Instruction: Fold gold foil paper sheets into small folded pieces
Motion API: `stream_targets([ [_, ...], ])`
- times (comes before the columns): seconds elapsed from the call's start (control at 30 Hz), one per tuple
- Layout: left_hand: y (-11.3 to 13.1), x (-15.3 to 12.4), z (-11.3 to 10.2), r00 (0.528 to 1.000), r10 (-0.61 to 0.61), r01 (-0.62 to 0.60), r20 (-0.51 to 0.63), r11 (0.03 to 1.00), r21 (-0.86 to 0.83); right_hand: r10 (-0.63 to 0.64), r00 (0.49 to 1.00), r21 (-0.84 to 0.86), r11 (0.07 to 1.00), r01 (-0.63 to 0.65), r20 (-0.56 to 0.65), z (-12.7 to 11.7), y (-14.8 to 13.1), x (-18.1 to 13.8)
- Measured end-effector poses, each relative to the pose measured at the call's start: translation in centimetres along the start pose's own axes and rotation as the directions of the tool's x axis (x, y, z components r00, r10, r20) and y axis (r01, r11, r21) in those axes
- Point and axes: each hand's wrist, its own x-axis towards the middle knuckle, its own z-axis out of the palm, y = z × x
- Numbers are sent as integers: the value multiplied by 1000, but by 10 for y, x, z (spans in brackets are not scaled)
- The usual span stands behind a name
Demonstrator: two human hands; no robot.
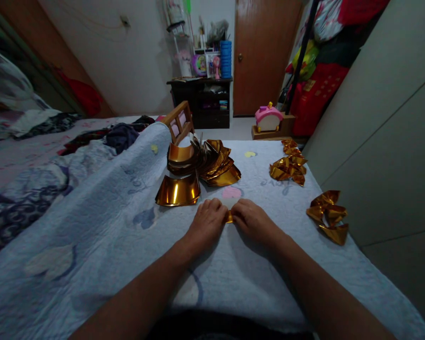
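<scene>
Between my two hands lies a small piece of gold foil paper (229,217), mostly covered by my fingers, on the light blue bedspread (156,264). My left hand (208,219) presses its fingers together on the foil's left end. At the right end, the bent fingers of my right hand (251,218) grip it. Just beyond my left hand lies a stack of curved gold foil sheets (179,191). Behind that, more gold sheets (217,163) fan out in a loose pile.
Folded gold foil pieces (328,215) lie at the right edge of the bed, with another folded cluster (289,165) farther back. A pink and white toy (268,118) stands past the bed's far end. Rumpled clothes (120,137) lie to the left.
</scene>
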Motion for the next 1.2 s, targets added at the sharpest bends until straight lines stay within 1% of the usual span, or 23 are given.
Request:
stream_targets([
  [0.1,-2,2,-1,998,64,-61,16,988,-141,46,998,-68,997,-42,49,8,1,1],
  [0.2,-4,4,-2,997,71,-61,38,975,-215,81,995,-149,986,-71,63,10,2,2],
  [0.3,-6,4,-3,997,36,-23,66,981,-193,95,993,-190,978,-81,67,9,-1,2],
  [0.47,-11,1,-11,991,-39,56,131,990,-132,124,990,-209,972,-107,67,7,-7,4],
  [0.57,-15,-1,-14,987,-62,85,149,985,-152,164,985,-223,963,-149,48,8,-12,6],
  [0.73,-19,0,-22,977,-86,130,198,965,-226,226,973,-279,932,-230,-47,15,-19,7],
  [0.87,-19,1,-29,967,-84,155,241,944,-291,249,966,-335,906,-257,-67,17,-24,7],
  [1.03,-20,2,-30,966,-85,160,245,938,-306,280,959,-361,890,-280,-53,9,-24,4],
  [1.2,-19,3,-29,965,-86,160,247,942,-296,335,942,-348,881,-319,-15,-5,-12,-3],
])
